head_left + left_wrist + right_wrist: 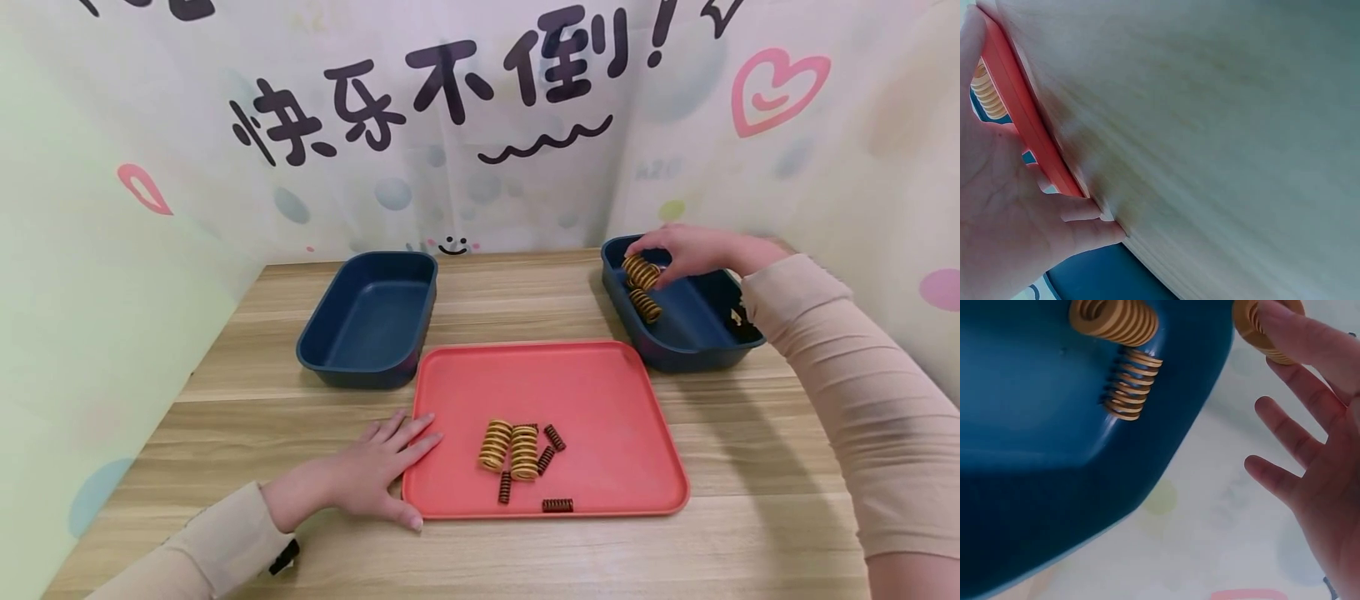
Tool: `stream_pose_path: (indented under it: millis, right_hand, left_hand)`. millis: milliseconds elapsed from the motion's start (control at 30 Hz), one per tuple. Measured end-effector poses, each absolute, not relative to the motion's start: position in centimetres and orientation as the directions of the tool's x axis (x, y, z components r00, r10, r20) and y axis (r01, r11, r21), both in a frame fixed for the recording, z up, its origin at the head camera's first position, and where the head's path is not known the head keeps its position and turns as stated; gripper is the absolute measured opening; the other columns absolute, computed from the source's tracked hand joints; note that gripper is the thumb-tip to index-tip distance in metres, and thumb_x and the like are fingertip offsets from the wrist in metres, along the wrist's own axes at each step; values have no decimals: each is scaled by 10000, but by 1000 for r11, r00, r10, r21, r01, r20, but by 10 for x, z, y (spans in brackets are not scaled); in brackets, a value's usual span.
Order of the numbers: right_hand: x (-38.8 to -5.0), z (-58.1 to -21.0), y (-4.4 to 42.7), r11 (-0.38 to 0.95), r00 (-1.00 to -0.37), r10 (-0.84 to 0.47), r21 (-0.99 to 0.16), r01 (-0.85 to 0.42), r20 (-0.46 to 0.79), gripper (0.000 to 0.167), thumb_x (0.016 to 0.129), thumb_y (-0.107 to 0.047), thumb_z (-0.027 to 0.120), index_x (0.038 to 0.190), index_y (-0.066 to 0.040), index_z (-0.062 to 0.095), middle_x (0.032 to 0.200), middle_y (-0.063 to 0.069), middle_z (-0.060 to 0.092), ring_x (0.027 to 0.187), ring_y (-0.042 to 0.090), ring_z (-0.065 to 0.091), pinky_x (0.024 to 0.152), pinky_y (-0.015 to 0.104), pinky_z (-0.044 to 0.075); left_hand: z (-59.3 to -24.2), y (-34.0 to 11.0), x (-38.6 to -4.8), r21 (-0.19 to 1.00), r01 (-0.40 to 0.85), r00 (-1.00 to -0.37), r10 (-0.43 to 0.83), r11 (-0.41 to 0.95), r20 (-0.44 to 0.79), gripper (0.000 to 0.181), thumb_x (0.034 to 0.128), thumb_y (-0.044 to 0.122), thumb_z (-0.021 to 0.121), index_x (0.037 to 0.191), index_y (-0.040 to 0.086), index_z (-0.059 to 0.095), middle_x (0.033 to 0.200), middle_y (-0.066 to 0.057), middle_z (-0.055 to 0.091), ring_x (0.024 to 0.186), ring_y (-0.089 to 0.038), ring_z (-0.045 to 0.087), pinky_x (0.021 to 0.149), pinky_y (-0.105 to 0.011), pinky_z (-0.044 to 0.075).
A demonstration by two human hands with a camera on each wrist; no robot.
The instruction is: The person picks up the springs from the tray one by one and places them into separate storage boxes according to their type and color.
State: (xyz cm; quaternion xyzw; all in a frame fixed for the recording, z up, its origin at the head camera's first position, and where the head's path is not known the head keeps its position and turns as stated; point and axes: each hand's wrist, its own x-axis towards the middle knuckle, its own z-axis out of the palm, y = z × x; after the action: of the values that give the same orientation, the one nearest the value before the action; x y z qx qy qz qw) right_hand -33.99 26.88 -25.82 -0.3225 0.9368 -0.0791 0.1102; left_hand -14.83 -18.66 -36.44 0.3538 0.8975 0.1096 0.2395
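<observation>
Our right grip point(682, 250) pinches gold spring point(1244, 322) at right bin point(690, 360); other springs point(1135, 387) already inside, count uncertain. Remaining on red tray point(600, 417): gold pair point(524, 452), small dark springs point(557, 505). Left grip point(367, 477) spread at edge.

Creased beige sleeves point(847, 417), wide cuffs point(238, 533); black wrist piece point(284, 557).

"快乐不倒!" point(452, 71) (black) on backdrop point(517, 204)

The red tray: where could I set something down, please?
The red tray is bare along its far rim and right of the dark springs. These and gold springs crowd its near middle; the left hand, its left rim.
</observation>
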Motion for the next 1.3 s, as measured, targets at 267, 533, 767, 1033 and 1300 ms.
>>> stream_pose_path:
  millis: [267, 533, 767, 1033, 1300]
  right_hand:
    - [-352, -271, 281, 783, -775, -615, -227, -579, -142, 534, 740, -74, 742, 1225, -2, 533, 1244, 235, 512, 1110, 384, 447, 930, 536, 364]
    - [-360, -283, 292, 798, -788, -590, -280, -534, -178, 551, 734, -34, 735, 1234, 29, 512, 1244, 254, 502, 1121, 389, 460, 937, 533, 370]
    - [-362, -289, 297, 826, -806, -553, -265, -497, -214, 540, 739, -35, 721, 1234, 16, 513, 1223, 266, 502, 1055, 378, 474, 892, 527, 395]
    - [-367, -295, 299, 834, -807, -545, -244, -494, -227, 542, 731, -35, 723, 1230, 11, 515, 1211, 264, 505, 1040, 369, 473, 893, 524, 390]
    - [-369, -295, 299, 840, -807, -534, -266, -474, -251, 555, 732, -25, 721, 1237, 35, 499, 1210, 272, 499, 1075, 386, 461, 894, 524, 393]
  left_hand:
    - [-362, -186, -148, 366, 579, -634, 685, 728, -359, 983, 735, 657, 587, 1464, 115, 210, 1533, -118, 73, 1353, -469, 42, 1015, -648, 144]
    - [-362, -187, -148, 364, 583, -634, 687, 727, -355, 982, 735, 655, 588, 1463, 113, 213, 1532, -122, 77, 1353, -469, 43, 1014, -648, 145]
    - [-362, -187, -148, 369, 575, -633, 683, 730, -364, 983, 735, 659, 582, 1466, 122, 204, 1534, -118, 68, 1357, -463, 30, 1018, -646, 137]
    - [-361, -186, -147, 370, 585, -630, 692, 722, -354, 979, 736, 653, 588, 1461, 108, 218, 1529, -131, 87, 1350, -476, 48, 1013, -646, 151]
    - [-361, -186, -147, 374, 584, -632, 693, 721, -348, 976, 736, 644, 597, 1459, 106, 223, 1528, -131, 95, 1349, -478, 57, 1009, -649, 157]
